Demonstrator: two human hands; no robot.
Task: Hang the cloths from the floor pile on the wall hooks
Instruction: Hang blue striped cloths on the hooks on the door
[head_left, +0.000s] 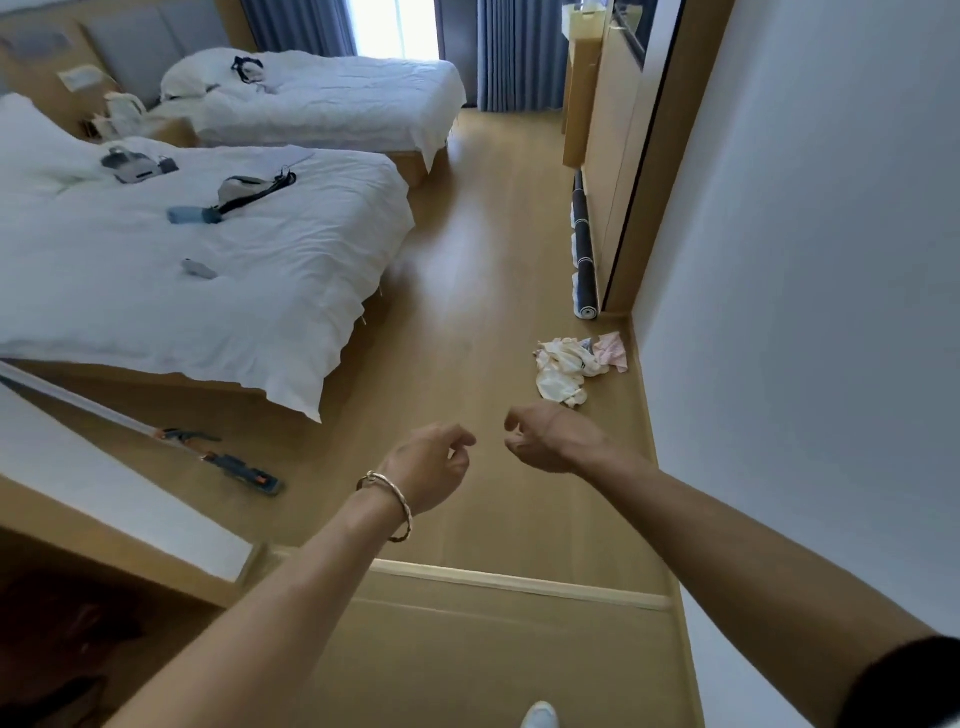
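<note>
Both hands, left (434, 462) and right (545, 439), hang loosely curled, empty; crumpled cream-and-pink cloths (576, 366) heaped on floor (467, 270) by wall (805, 260).

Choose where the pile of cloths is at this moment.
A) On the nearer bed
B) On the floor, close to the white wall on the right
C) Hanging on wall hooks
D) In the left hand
B: the pile of cloths lies on the wooden floor next to the white wall, beyond the right hand; that hand and the left hand hold nothing.
</note>
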